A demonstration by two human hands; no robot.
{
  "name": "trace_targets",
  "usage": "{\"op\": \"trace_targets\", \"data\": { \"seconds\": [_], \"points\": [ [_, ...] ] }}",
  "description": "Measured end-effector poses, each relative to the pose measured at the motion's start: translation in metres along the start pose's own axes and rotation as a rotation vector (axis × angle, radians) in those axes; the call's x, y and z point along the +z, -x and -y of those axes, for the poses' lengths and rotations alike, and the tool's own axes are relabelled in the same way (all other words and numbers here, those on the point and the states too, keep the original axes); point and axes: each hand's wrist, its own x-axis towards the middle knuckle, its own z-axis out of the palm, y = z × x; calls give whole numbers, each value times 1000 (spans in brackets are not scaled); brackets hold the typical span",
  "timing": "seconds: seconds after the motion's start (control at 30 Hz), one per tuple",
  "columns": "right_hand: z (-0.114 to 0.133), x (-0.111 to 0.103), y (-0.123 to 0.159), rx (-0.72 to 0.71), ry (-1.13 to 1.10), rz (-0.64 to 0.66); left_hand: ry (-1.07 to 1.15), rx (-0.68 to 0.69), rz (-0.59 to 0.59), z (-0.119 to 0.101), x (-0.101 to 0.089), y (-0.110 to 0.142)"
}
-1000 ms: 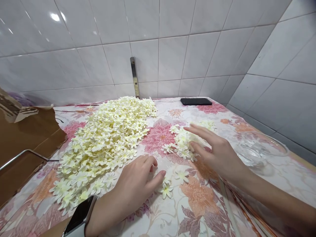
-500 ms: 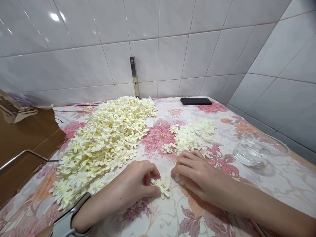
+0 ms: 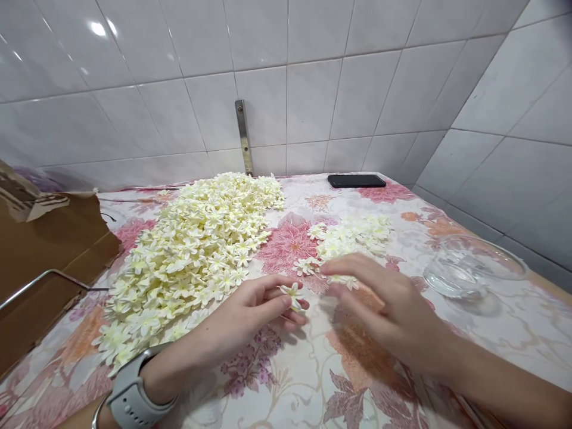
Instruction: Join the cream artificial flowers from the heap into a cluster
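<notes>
My left hand (image 3: 261, 304) pinches a small white flower (image 3: 292, 294) with a yellowish centre between thumb and fingers. Just right of it, my right hand (image 3: 379, 298) hovers over the cloth, slightly blurred, its thumb and forefinger apart with nothing seen between them. A large heap of cream-white flowers (image 3: 192, 238) spreads to the left of my left hand. Beyond my right hand lies a smaller, flatter group of white flowers (image 3: 353, 235), and its fingers hide part of that group's near edge.
A floral tablecloth (image 3: 263, 387) covers the table. At the right stands a clear glass bowl (image 3: 451, 277). A black phone (image 3: 356, 180) lies at the back by the tiled wall. At the left are a brown cardboard box (image 3: 53, 250) and a bent metal rod (image 3: 53, 273).
My left hand has turned and raised its fingers, with the flower now at its fingertips. My right hand has lifted off the cloth, its thumb and forefinger parting.
</notes>
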Motion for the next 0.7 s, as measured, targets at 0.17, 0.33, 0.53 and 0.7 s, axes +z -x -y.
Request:
{"op": "trace_targets", "data": {
  "seconds": [0.17, 0.33, 0.53, 0.7],
  "points": [
    [21, 12, 12, 114, -210, 194, -38, 23, 121, 0, 8, 8],
    [28, 12, 11, 242, -407, 237, -70, 33, 138, 8, 14, 13],
    [19, 11, 8, 544, -814, 167, -86, 108, -33, 9, 14, 8],
    [18, 8, 6, 605, -801, 189, -79, 105, -32, 9, 12, 5]
  ]
}}
